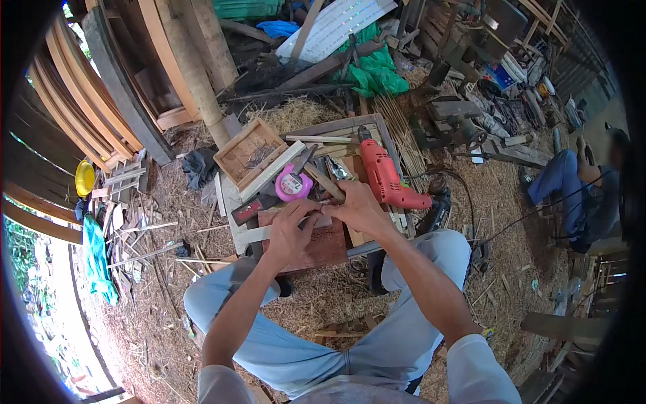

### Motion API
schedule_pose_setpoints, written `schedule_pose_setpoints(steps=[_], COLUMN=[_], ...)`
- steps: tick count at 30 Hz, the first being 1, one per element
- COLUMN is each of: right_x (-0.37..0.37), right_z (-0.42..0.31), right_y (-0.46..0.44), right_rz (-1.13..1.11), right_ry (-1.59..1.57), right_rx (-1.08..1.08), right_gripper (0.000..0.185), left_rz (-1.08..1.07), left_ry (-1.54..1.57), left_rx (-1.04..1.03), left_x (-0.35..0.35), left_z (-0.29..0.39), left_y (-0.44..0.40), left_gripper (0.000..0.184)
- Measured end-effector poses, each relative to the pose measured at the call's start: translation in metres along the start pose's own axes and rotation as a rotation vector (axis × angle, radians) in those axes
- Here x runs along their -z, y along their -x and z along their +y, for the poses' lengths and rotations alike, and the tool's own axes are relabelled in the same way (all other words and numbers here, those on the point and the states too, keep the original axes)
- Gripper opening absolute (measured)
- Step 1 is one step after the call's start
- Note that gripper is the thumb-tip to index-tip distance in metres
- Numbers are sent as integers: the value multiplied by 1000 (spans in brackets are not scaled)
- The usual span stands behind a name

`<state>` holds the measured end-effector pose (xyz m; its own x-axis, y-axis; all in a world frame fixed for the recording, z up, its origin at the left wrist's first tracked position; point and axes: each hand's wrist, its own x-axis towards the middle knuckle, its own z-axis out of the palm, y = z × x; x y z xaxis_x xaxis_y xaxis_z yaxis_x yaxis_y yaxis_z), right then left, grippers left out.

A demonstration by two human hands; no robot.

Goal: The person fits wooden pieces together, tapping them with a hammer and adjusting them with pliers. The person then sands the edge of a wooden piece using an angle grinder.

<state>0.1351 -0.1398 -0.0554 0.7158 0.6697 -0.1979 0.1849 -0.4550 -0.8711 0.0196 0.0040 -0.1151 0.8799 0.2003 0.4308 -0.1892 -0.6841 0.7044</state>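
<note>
Grey sleeves (474, 370) are seen nearest the camera, with pale blue trousers (282, 357) parted before a low table (367, 250). On its near side a flat reddish block (330, 250) is laid, and both hands are held over it. The fingers of the left hand (288, 236) are bent and drawn inward; the right hand (360, 209) is curled, its thumb brought close to the left fingertips. Whether something small is pinched between them cannot be told. A pale strip (256, 234) is seen beside the left hand, and a wooden stick (328, 183) is angled towards the right.

Handwork appears to be under way, perhaps partway through: dark marks are borne by the block, but no joined or finished piece can be made out. How much is left cannot be judged. The red drill (383, 175) is left unheld (as is the pink tape measure (294, 185)), and loose nails (261, 155), seemingly unused, are held in a wooden tray (233, 160).
</note>
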Motion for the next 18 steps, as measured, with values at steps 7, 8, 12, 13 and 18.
schedule_pose_setpoints(steps=[7, 8, 12, 13, 18], right_x=[1, -1, -7, -10, -23], right_z=[20, 27, 32, 30, 38], right_y=[2, 2, 9, 12, 17], right_rz=[13, 12, 28, 18, 2], right_ry=[108, 109, 179, 130, -18], right_rx=[110, 114, 180, 167, 134], right_gripper=[31, 31, 36, 38, 38], left_rz=[27, 57, 110, 100, 156], left_ry=[-87, -98, -148, -162, -100], left_rx=[-49, -61, -44, -7, 23], left_x=[0, -1, -4, -5, -1], left_z=[4, 4, 7, 3, -4], left_y=[-1, 0, 3, 3, -6], left_gripper=[17, 17, 17, 15, 17])
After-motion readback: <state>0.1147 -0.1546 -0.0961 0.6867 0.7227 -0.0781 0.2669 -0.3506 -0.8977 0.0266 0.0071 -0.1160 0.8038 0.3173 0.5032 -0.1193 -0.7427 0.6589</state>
